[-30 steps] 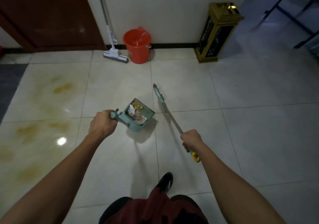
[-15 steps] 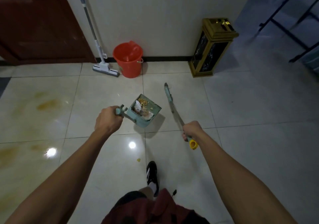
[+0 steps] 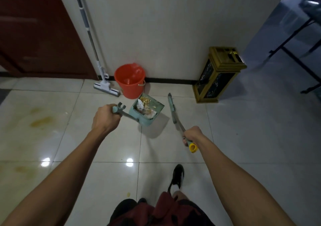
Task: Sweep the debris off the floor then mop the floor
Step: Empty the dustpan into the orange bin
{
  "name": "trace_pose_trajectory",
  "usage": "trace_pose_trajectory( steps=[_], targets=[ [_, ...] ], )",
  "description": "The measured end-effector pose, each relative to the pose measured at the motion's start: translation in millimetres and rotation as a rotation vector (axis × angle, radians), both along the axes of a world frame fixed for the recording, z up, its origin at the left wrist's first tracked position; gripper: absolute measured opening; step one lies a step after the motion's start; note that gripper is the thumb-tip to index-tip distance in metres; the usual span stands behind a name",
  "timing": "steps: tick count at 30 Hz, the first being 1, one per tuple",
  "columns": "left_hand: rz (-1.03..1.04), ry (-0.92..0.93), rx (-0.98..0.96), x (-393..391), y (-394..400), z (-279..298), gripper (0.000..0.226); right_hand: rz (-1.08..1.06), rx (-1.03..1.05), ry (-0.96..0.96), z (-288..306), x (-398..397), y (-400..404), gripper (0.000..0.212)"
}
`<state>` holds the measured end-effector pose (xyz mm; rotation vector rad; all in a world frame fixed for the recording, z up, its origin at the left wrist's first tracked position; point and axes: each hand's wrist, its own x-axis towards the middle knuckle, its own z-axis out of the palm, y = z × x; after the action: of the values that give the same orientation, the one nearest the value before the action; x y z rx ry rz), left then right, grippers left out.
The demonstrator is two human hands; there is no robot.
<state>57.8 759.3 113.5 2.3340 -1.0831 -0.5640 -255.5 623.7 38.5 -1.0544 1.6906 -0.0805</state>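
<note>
While the left hand grips the loaded dustpan and the right hand the broom, keep the pan level until right of the orange bucket, over the gold bin

This looks like an indoor hallway or lobby of a building rather than a lived-in room. Glossy pale floor tiles run up to a plain white wall. Against that wall stands a gold-and-black lobby-style bin; left of it, an orange bucket and a leaning mop, then a dark red door.
</note>
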Motion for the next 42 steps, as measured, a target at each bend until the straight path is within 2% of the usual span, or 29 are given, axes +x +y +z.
trace_pose_trajectory(
  steps=[10,17,23,26,31,37,42],
  targets=[
    [0.232,-0.071,-0.075,-10,-98,43,0.010,0.176,-0.020,-0.042,11,15,-163,0.023],
    [0.330,-0.124,-0.107,11,-134,62,0.008,0.233,-0.014,-0.085,17,49,-227,0.019],
    [0.375,-0.183,-0.102,57,-168,52,0.011,0.231,0.023,-0.093,7,86,-265,0.015],
    [0.358,-0.223,-0.068,80,-189,43,0.007,0.237,0.025,-0.089,5,102,-280,0.013],
    [0.305,-0.336,-0.001,119,-231,31,0.014,0.229,0.041,-0.068,3,128,-307,0.006],
    [0.089,-0.532,0.130,147,-280,22,0.035,0.192,0.036,-0.037,-11,143,-329,0.009],
    [-0.089,-0.623,0.251,154,-314,16,0.034,0.194,0.047,-0.016,-21,153,-345,0.010]
  ],
)
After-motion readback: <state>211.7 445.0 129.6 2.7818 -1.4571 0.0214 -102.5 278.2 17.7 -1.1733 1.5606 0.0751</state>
